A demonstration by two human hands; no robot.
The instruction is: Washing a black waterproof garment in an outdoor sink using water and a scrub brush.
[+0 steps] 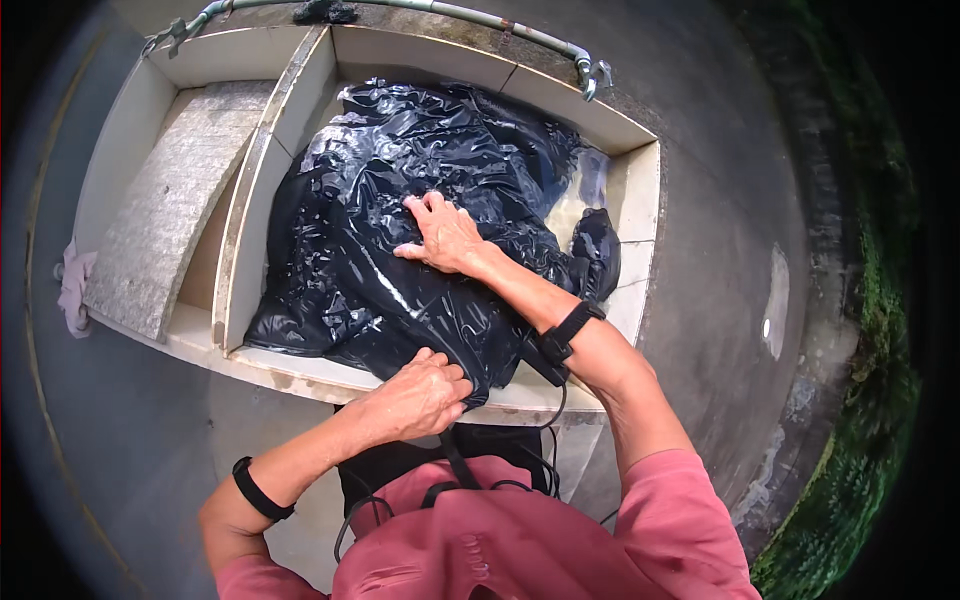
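Note:
Wet black fabric (420, 157) lies bunched and wrinkled in a basin of water with pale tiled walls. Near the basin's front edge, my left hand (427, 390) grips a gathered fold of this cloth. Further in, my right hand (446, 236) rests on the fabric with its fingers apart; whether the fingertips pinch any of it is not clear. A separate-looking dark bundle (596, 251) sits against the right side of the basin, partly in shallow water.
The basin's rim (300, 371) runs close before me. A divider (259, 172) separates a left compartment holding a sloping ribbed washing slab (180, 187). A pipe (480, 16) with taps runs behind. A pink cloth (76, 289) hangs at the left corner.

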